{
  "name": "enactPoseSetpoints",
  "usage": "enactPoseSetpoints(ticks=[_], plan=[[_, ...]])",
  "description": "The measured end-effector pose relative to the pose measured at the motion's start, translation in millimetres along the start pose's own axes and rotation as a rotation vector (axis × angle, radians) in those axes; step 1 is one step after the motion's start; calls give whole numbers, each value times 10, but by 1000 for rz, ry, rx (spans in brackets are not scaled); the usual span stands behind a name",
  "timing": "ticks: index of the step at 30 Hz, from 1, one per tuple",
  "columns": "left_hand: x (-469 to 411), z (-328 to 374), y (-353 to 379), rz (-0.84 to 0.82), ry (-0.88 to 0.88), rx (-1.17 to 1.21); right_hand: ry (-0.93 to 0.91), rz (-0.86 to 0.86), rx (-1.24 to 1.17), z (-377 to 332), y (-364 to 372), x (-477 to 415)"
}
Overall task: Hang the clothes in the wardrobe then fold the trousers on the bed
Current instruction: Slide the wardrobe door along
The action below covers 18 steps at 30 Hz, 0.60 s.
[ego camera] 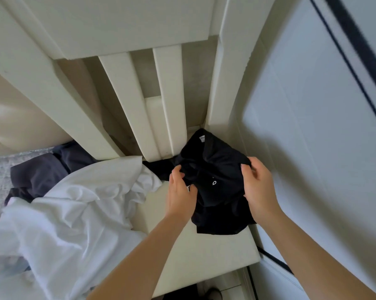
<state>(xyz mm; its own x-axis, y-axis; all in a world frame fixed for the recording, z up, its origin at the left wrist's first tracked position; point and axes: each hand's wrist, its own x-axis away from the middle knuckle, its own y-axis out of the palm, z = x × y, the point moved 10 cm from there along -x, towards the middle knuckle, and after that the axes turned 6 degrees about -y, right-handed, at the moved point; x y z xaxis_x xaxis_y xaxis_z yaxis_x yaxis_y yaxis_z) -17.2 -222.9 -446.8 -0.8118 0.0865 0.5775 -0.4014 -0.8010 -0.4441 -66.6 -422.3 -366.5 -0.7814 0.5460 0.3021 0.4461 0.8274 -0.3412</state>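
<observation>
Bare left hand (181, 191) and right hand (259, 187) (forearms bare too)

soft, even daylight, brightest on the crumpled white cloth (74, 213) at 8 o'clock. dim shadow fills the gaps between the cream padded headboard slats (137, 105) at 12 o'clock. wide-angle bending and slight blur toward the edges.

Bed (204, 252) bears white cloth (70, 213), grey garment (39, 174), black garment (215, 165)

On my feed I count three pieces of clothing: one black garment (215, 167), one white garment (74, 204) and one dark grey garment (41, 172). Two hands too, the left hand (180, 193) and the right hand (259, 187), plus two cream slats (128, 100) behind.
</observation>
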Motion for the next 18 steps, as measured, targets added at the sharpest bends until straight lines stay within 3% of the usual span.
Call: enactPoseSetpoints(ticks=[5,9,12,18], plan=[[196,592,-309,94,106,11,-138,-122,52,-654,-116,328],[508,1028,-495,110,248,-134,-238,-212,49,-1162,-246,667],[751,1221,-604,116,350,-259,-249,-185,-28,-1465,-472,932],[1421,1365,-1038,68,233,104,-260,-38,-79,-1749,-1109,1513]])
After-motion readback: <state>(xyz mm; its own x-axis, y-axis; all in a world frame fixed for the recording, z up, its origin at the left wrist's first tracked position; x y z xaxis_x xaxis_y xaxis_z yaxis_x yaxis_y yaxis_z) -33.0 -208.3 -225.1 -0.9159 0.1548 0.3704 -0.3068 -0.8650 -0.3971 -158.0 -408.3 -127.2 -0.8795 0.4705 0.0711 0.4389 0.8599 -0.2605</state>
